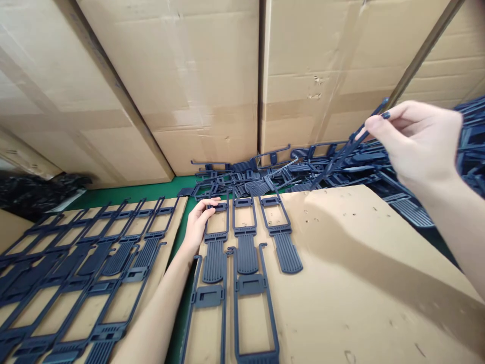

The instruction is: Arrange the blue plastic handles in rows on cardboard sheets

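Note:
My right hand (420, 136) pinches a dark blue plastic frame part (346, 149) and holds it tilted above the heap at the back right. Near the board's back left corner, my left hand (200, 220) has its fingers on the top end of a frame part (215, 258); whether it grips or only touches the part cannot be made out. Two similar parts, a middle one (247, 253) and a right one (288, 253), lie beside it on the cardboard board (341, 283). In front of them lie two more frames (252, 285) turned the other way.
A second cardboard sheet (176, 212) on the left bears rows of the same parts. Behind the boards, a loose heap of parts (261, 177) spreads to the right on a green surface (125, 190). Large cartons (212, 81) stand at the back. Black plastic (41, 189) lies far left.

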Demonstrator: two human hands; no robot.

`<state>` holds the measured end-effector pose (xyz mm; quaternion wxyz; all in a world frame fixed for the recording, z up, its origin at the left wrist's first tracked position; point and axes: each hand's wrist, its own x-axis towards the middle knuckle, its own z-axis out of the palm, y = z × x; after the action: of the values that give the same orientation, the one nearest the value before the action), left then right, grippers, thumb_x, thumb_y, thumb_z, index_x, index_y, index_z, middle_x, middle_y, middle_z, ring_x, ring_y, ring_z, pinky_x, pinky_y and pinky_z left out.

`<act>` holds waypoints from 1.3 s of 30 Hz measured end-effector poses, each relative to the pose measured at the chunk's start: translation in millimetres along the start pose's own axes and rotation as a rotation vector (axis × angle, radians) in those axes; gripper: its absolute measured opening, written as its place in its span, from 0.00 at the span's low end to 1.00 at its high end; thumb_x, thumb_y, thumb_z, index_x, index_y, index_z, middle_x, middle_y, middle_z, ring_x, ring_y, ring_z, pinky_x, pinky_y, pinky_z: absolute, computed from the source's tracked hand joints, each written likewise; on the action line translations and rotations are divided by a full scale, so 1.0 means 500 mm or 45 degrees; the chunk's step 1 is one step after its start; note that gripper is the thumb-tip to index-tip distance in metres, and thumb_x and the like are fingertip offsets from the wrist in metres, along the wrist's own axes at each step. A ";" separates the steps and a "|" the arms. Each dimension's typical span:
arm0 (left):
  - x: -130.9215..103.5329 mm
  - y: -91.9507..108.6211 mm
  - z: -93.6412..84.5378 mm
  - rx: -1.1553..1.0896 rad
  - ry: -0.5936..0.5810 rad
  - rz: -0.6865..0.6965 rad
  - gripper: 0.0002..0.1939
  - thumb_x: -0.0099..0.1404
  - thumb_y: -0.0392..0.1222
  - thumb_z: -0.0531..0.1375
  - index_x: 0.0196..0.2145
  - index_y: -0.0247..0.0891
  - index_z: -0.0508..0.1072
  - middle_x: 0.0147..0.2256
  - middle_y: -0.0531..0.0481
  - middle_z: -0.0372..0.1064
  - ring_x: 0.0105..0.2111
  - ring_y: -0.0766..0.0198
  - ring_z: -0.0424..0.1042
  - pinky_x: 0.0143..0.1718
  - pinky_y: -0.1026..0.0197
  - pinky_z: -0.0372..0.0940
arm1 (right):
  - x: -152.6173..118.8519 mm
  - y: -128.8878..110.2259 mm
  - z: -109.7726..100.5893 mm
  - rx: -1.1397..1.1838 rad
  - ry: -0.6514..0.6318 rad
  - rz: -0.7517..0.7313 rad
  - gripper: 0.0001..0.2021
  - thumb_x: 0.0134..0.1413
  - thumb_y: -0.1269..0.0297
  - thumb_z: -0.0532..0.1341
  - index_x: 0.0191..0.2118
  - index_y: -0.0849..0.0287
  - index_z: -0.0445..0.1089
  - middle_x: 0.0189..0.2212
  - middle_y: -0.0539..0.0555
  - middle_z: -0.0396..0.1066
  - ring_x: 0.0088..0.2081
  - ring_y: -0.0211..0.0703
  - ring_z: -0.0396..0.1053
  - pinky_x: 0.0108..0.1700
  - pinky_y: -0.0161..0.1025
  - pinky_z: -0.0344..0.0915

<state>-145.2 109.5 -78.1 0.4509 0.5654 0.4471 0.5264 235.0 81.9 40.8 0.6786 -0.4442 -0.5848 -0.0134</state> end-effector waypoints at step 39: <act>0.002 0.002 0.000 0.070 0.006 0.025 0.10 0.53 0.46 0.62 0.31 0.39 0.71 0.50 0.42 0.72 0.53 0.47 0.68 0.56 0.47 0.58 | 0.004 -0.051 -0.031 -0.764 -0.638 -0.608 0.12 0.60 0.55 0.56 0.32 0.55 0.71 0.40 0.56 0.77 0.51 0.56 0.70 0.58 0.60 0.56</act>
<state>-144.9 110.5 -77.0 0.4288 0.5807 0.4569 0.5198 233.8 58.0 58.9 0.3355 -0.4634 -0.7871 -0.2306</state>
